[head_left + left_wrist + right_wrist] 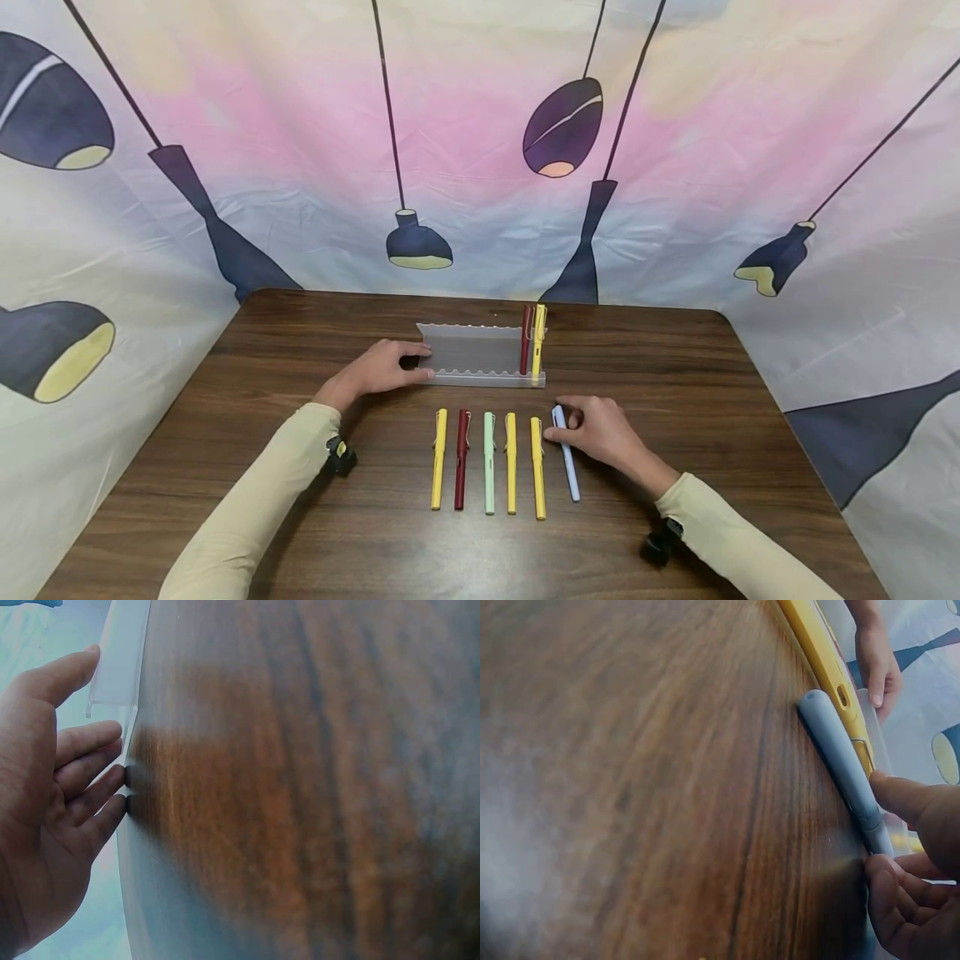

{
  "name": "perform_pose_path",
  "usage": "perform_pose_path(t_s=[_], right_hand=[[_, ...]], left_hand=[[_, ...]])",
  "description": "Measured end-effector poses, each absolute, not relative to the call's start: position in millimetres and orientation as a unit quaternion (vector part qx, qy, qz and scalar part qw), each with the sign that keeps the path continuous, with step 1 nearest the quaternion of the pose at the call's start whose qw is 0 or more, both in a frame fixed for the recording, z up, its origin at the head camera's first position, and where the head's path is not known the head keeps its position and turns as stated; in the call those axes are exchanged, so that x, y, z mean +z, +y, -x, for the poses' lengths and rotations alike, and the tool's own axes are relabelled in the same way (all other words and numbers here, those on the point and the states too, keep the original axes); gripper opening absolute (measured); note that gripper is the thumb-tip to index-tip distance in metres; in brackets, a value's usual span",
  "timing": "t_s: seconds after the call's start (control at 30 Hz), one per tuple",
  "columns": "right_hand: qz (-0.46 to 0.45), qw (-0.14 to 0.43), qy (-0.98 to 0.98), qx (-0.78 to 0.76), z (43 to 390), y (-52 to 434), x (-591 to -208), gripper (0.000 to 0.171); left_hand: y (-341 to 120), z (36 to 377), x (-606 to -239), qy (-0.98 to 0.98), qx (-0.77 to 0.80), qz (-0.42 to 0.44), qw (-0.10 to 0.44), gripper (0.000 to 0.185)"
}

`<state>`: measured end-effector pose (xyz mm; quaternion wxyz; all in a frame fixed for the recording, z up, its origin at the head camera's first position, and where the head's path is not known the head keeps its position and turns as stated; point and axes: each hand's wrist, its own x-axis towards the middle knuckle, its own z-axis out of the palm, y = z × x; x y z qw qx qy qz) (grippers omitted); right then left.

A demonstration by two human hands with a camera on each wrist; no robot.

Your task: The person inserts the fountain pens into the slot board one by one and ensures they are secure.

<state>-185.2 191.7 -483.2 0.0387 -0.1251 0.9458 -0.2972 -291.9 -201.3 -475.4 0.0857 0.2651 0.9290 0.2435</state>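
Note:
A clear plastic pen rack (476,354) stands mid-table with a dark red pen (525,340) and a yellow pen (537,343) in its right end. My left hand (418,363) rests straight-fingered against the rack's left end (120,667), thumb on top. Before the rack lies a row of pens: yellow (438,458), dark red (461,458), mint green (489,462), two more yellow (511,462), and a light blue pen (570,467). My right hand (561,427) pinches the light blue pen (836,746) near its upper end while it lies on the wood.
The brown wooden table (675,375) is ringed by a hanging cloth backdrop (480,167) printed with lamps. A black wrist camera sits on each forearm (341,457). Bare wood lies to both sides of the pens and along the front edge.

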Motion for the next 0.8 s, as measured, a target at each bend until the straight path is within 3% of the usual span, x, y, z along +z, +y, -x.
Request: perform_pose_path(t_s=[0.8], right_hand=[[0.122, 0.05, 0.942, -0.309, 186.8, 188.1, -480.7, 0.04]], left_hand=[[-201.8, 290.9, -474.7, 0.929, 0.245, -0.264, 0.086, 0.061]])
